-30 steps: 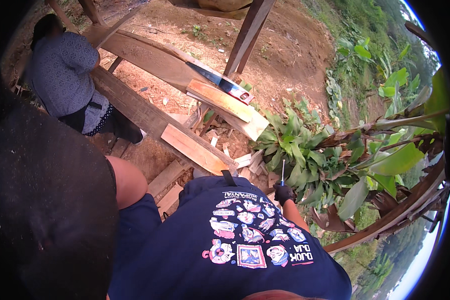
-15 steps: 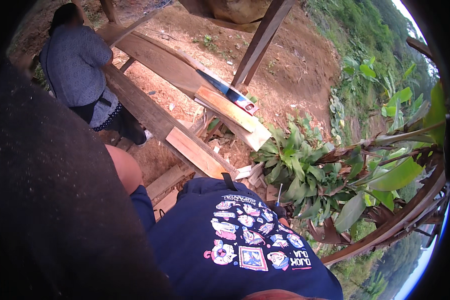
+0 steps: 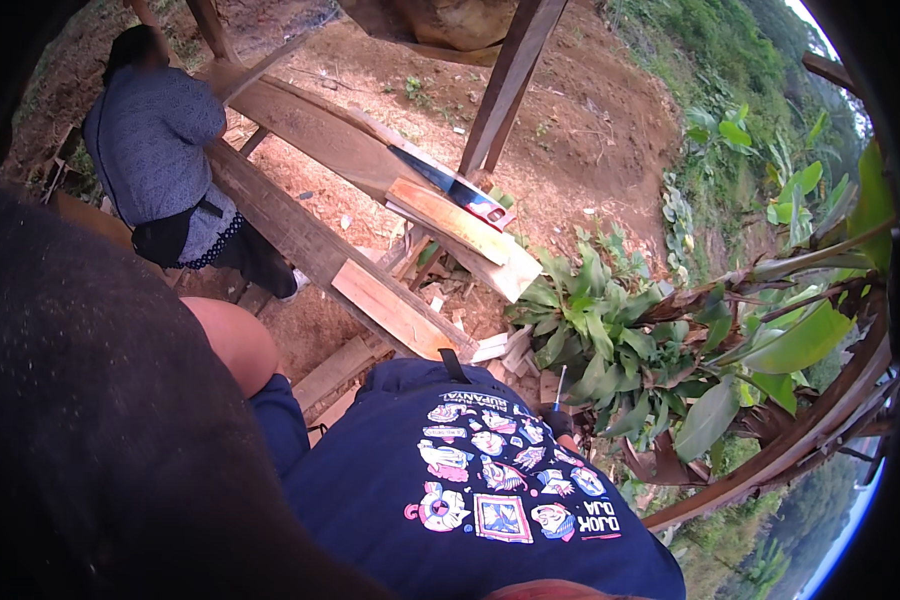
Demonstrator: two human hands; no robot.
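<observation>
Blue handle, thin and straight: that is the small tool (image 3: pixel 561 386) poking up out of the right hand (image 3: pixel 558 420), just past the edge of the dark printed shirt (image 3: pixel 490 480). The hand looks gloved and is closed around the lower end, though the fingers themselves are too small to read clearly. The tool's long axis runs nearly upright in the picture, tilted slightly right, its free end pointing away from the body toward the leafy plant (image 3: pixel 610 340) and the wood scraps (image 3: pixel 505 348) beside it. Only this hand is near it; the left hand is out of sight. Beyond, planks (image 3: pixel 390 305) lie slanted over the dirt, and another person (image 3: pixel 160 165) bends at the far end.
</observation>
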